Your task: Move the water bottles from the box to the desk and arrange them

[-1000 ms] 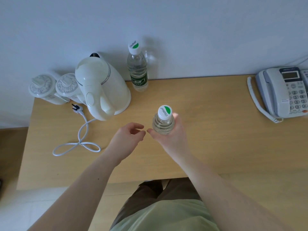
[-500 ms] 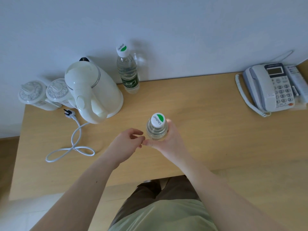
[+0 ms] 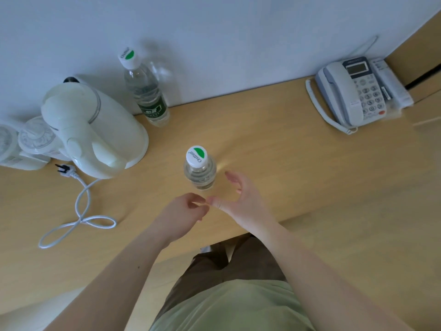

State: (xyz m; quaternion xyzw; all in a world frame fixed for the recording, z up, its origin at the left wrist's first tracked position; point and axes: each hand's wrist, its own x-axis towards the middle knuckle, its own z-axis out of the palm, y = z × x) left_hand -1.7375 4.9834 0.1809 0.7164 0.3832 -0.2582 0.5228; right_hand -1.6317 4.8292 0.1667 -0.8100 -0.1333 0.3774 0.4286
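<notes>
The right hand (image 3: pixel 238 199) is spread open, fingers and thumb curved in a loose arc and holding nothing; it sits just beside the near bottle (image 3: pixel 200 172) without touching it. The left hand (image 3: pixel 183 211) is loosely curled, fingertips drawn toward the thumb, also holding nothing, its fingertips close to the right thumb.

The near bottle stands upright on the desk (image 3: pixel 274 158), unsupported, well apart from the far bottle (image 3: pixel 146 91), which stands upright against the wall beside the white kettle (image 3: pixel 93 130). The box is not in view.

Likely faults from this point:
- A brush from the right fingers, which curve close around the near bottle, could tip it.
- The kettle's loose cord (image 3: pixel 81 211) lies on the desk to the left; a sleeve or forearm could snag it.
- The two bottles are not aligned, so arrangement appears incomplete.

Legible markings: both caps are white with a green patch and a printed word that is too small to read reliably. The far bottle carries a dark green label with white characters, unreadable. The telephone (image 3: pixel 353 91) shows a numeric keypad.
</notes>
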